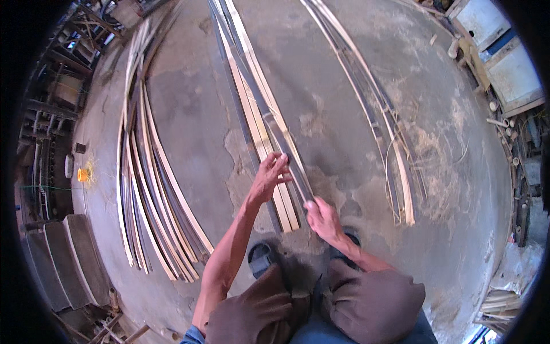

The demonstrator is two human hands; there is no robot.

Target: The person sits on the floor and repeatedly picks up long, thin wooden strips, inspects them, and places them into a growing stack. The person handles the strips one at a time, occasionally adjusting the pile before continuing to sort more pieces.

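A long dark bamboo strip slants across a bundle of split bamboo strips lying on the floor in front of me. My right hand is closed round the near end of this dark strip. Further up, my left hand is at the strip's left side with its fingers apart. Its fingertips are at the strip's edge; whether they press on it is hard to tell. Below the hands, the bundle's pale cut ends lie close to my feet.
More bamboo strips fan out on the left, and a thinner group lies on the right. A yellow object sits by the left wall. Grey steps stand lower left. White panels and bamboo pieces line the right side.
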